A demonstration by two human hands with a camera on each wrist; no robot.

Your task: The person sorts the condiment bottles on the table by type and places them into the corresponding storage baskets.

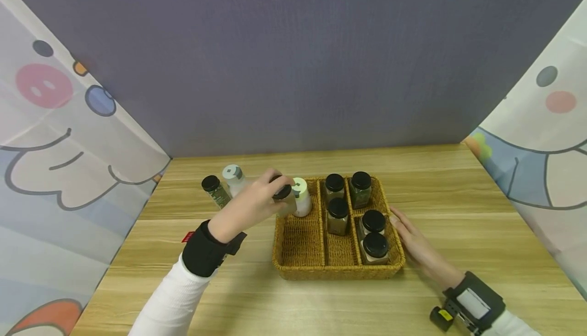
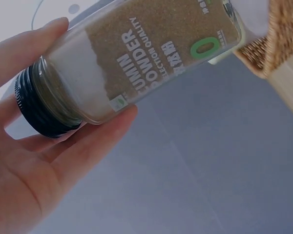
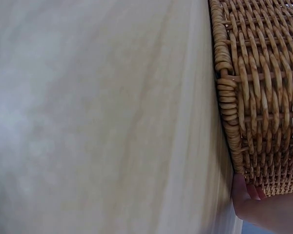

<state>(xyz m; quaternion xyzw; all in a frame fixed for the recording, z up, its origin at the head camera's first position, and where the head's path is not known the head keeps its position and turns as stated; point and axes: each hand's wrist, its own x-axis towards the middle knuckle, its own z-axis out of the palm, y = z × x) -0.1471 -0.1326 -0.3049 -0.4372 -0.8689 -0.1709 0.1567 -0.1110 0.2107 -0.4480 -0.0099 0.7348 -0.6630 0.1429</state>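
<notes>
My left hand (image 1: 257, 196) holds a glass jar of cumin powder (image 2: 151, 58) by its black-capped end, thumb on one side and fingers on the other. In the head view the jar hangs over the left compartment of a woven basket (image 1: 339, 273), beside a white bottle (image 1: 302, 204) with a pale top. My right hand (image 1: 415, 241) rests against the basket's right side, fingers extended along the wall. In the right wrist view part of that hand shows low against the wicker wall (image 3: 268, 97).
Two black-lidded jars (image 1: 338, 217) stand in the middle compartment. On the right, a green-filled jar (image 1: 361, 190) sits behind two more jars (image 1: 375, 248). Left of the basket are a herb jar (image 1: 217, 193) and a white bottle (image 1: 235, 180). A grey panel (image 1: 298, 71) borders the table's back.
</notes>
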